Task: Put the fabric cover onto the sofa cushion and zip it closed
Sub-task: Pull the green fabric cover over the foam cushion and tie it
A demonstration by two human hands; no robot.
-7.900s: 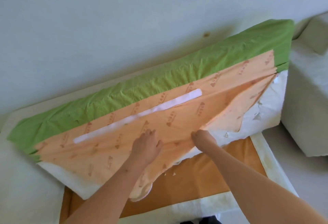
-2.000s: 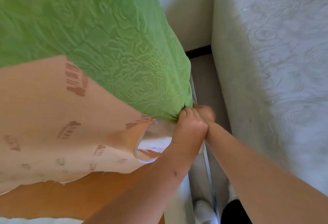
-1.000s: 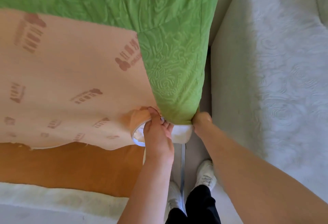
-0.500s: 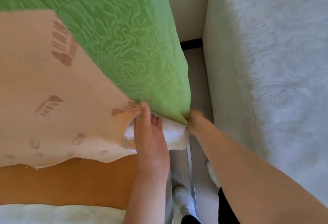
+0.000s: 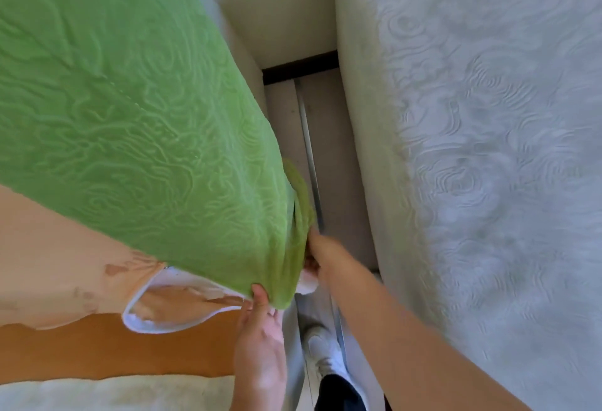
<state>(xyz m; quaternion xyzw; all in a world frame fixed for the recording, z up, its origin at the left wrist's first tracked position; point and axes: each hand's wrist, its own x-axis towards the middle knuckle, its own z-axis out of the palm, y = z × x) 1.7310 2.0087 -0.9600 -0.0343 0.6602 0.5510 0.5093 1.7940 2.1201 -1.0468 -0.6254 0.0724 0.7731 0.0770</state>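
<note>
Head view. The fabric cover (image 5: 146, 117) is drawn over most of the sofa cushion (image 5: 308, 284), whose near corner hangs between both hands and pokes out white and bare.

The left hand (image 5: 260, 339) pinches the cover's green hem there. The right hand (image 5: 321, 254) grips bunched green fabric just beside it.

Judged: the corner is not yet seated and the zip is unclosed. The white-edged opening (image 5: 156, 326) gapes.

No slider can be made out. The right fingertips are hidden, and the cushion's far end is cut off.

A pale wall (image 5: 277, 3) meets a dark skirting strip (image 5: 299, 66) above grey-beige floor (image 5: 342, 149) with a thin metal rail (image 5: 308, 149), beside a white swirl-embossed upholstered block (image 5: 488, 149).
</note>
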